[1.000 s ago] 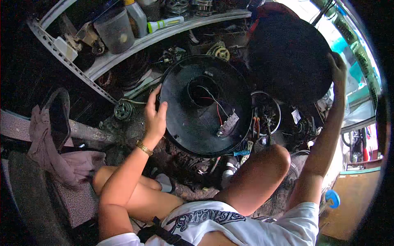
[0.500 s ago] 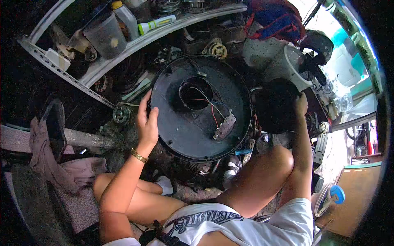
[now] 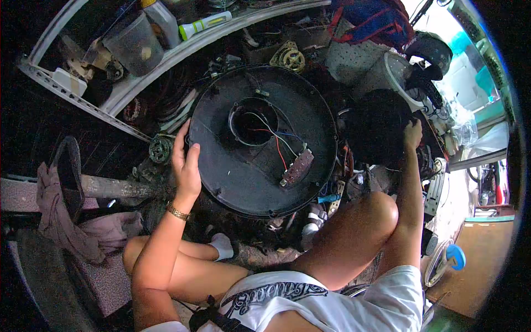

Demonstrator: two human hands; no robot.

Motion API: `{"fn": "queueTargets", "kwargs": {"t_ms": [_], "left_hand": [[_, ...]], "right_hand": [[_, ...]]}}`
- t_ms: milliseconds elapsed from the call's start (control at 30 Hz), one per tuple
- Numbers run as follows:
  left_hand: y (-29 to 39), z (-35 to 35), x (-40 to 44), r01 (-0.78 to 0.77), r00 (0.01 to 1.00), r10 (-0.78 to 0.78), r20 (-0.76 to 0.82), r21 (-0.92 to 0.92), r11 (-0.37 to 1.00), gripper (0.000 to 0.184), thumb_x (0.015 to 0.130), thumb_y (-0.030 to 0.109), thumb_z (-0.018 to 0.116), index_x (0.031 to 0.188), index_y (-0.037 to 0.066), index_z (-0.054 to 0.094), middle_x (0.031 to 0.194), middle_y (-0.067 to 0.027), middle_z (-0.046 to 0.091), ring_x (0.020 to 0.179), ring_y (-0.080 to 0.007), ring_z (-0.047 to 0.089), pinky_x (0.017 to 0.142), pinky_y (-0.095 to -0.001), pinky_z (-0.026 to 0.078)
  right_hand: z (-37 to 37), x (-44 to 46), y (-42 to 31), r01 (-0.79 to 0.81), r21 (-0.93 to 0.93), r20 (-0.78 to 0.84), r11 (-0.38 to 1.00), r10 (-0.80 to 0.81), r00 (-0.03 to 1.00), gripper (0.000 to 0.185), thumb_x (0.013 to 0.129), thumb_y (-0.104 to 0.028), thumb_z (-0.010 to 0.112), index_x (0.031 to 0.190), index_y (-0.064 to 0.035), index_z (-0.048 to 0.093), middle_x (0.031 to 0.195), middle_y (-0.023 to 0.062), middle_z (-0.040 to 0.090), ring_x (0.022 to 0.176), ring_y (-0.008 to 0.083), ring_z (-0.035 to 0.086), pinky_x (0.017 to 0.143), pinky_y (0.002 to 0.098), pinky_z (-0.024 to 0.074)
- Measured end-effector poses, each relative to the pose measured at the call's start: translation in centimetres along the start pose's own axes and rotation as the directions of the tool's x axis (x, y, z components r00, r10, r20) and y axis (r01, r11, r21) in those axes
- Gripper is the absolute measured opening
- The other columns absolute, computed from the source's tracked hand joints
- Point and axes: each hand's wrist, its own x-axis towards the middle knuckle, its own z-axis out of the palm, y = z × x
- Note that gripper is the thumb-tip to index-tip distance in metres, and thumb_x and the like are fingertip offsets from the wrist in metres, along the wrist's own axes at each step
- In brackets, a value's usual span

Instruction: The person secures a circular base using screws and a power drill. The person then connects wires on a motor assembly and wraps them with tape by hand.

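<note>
A wide, round black base [image 3: 221,171], like that of a stand fan, faces me with its hollow underside. Red, white and blue wires run from its central hole to a small switch block [image 3: 298,169] hanging on the right. At the left rim, my left hand [image 3: 187,169] grips the base, thumb in front and fingers along the edge. My right hand [image 3: 412,134] is closed on the outer edge of a dark, rounded black piece [image 3: 376,130] beside the base. Its details are lost in shadow.
Upper left, a metal shelf [image 3: 149,88] carries a clear plastic container [image 3: 135,47] and a green-and-white flashlight [image 3: 204,25]. A perforated white bucket [image 3: 381,72] stands upper right. A motor part [image 3: 287,57] lies behind the base, and mixed parts clutter the floor.
The base and my left hand have shifted slightly left in view. My right hand and the dark piece have moved a little to the right, with both grips kept.
</note>
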Motion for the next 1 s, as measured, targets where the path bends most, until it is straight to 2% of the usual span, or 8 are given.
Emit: {"fn": "queueTargets", "kwargs": {"t_ms": [167, 300, 467, 633, 700, 867, 967, 1000], "left_hand": [[0.0, -0.4, 0.0, 0.006, 1.0, -0.006, 0.006, 0.022, 1.0, 0.047, 0.086, 0.002, 0.044, 0.133, -0.004, 0.04, 0.134, -0.0133, 0.045, 0.123, -0.0201, 0.042, 0.106, -0.0323, 0.028], [-0.2, -0.6, 0.1, -0.019, 1.0, 0.019, 0.003, 0.032, 0.999, 0.047, 0.086, 0.002, 0.044, 0.133, -0.004, 0.04, 0.135, -0.0132, 0.045, 0.123, -0.0201, 0.042, 0.106, -0.0322, 0.028], [-0.2, -0.6, -0.1, 0.007, 1.0, -0.007, 0.004, 0.005, 1.0, 0.047, 0.088, 0.006, 0.046, 0.134, -0.002, 0.04, 0.137, -0.0104, 0.043, 0.125, -0.0196, 0.04, 0.107, -0.0323, 0.026], [-0.5, -0.7, -0.1, -0.016, 1.0, 0.016, -0.001, -0.012, 1.0, 0.046, 0.087, 0.0, 0.041, 0.133, -0.003, 0.041, 0.134, -0.0123, 0.046, 0.122, -0.019, 0.043, 0.105, -0.0313, 0.029], [-0.6, -0.8, 0.0, -0.008, 1.0, 0.008, 0.004, -0.023, 1.0, 0.046, 0.087, 0.001, 0.042, 0.133, -0.002, 0.041, 0.134, -0.0122, 0.046, 0.122, -0.0188, 0.043, 0.105, -0.0311, 0.029], [-0.3, -0.8, -0.1, -0.015, 0.999, 0.014, 0.031, 0.031, 0.999, 0.046, 0.088, 0.005, 0.046, 0.133, -0.002, 0.041, 0.135, -0.0111, 0.045, 0.124, -0.0198, 0.041, 0.107, -0.0324, 0.026], [0.0, -0.5, -0.4, -0.02, 1.0, 0.019, 0.012, 0.06, 0.998, 0.045, 0.088, 0.005, 0.046, 0.132, -0.002, 0.042, 0.135, -0.0112, 0.045, 0.125, -0.0203, 0.04, 0.107, -0.0324, 0.026], [0.1, -0.2, -0.6, -0.024, 1.0, 0.024, 0.003, 0.046, 0.999, 0.045, 0.088, 0.006, 0.046, 0.132, -0.002, 0.042, 0.135, -0.0116, 0.045, 0.125, -0.0208, 0.04, 0.108, -0.0324, 0.026]], "right_hand": [[-0.3, 2.6, 0.6, 0.14, 0.071, -0.167, 0.988, -0.127, 0.978, 0.033, 0.088, -0.023, 0.054, 0.115, -0.0051, 0.056, 0.112, 0.0189, 0.061, 0.105, 0.0376, 0.056, 0.088, 0.0422, 0.0435], [-2.8, 4.6, -0.9, 0.212, 0.198, -0.151, 0.957, -0.184, 0.971, 0.034, 0.087, -0.021, 0.056, 0.114, 0.0001, 0.057, 0.107, 0.0196, 0.063, 0.102, 0.0325, 0.059, 0.087, 0.0391, 0.0441], [-6.6, 6.1, -2.9, 0.184, 0.208, -0.156, 0.961, -0.153, 0.976, 0.034, 0.088, -0.022, 0.058, 0.113, 0.0009, 0.058, 0.109, 0.0195, 0.062, 0.1, 0.0328, 0.059, 0.087, 0.0378, 0.0436], [-9.1, 6.8, -3.1, 0.133, 0.463, -0.147, 0.877, -0.072, 0.986, 0.038, 0.089, -0.017, 0.057, 0.12, 0.0048, 0.052, 0.109, 0.015, 0.061, 0.099, 0.0248, 0.057, 0.088, 0.0363, 0.0444], [-8.8, 7.3, -2.0, -0.024, 0.826, 0.037, 0.563, -0.012, 0.999, 0.04, 0.089, -0.015, 0.058, 0.123, 0.0025, 0.05, 0.112, 0.0143, 0.06, 0.1, 0.0253, 0.057, 0.088, 0.0355, 0.0451], [-11.5, 1.1, -7.0, -0.258, 0.908, 0.251, 0.329, 0.063, 0.966, 0.034, 0.089, -0.013, 0.055, 0.121, -0.0002, 0.053, 0.114, 0.0149, 0.058, 0.102, 0.0261, 0.056, 0.089, 0.0356, 0.0453], [-11.6, -2.7, -9.8, -0.31, 0.881, 0.322, 0.357, 0.029, 0.946, 0.033, 0.089, -0.013, 0.054, 0.121, -0.0024, 0.053, 0.113, 0.0135, 0.058, 0.102, 0.0246, 0.056, 0.089, 0.0358, 0.0456], [-11.0, -4.1, -10.2, -0.173, 0.888, 0.274, 0.425, -0.19, 0.943, 0.034, 0.089, -0.015, 0.055, 0.121, -0.0027, 0.054, 0.111, 0.0119, 0.058, 0.101, 0.0231, 0.056, 0.088, 0.0348, 0.0455]]}}
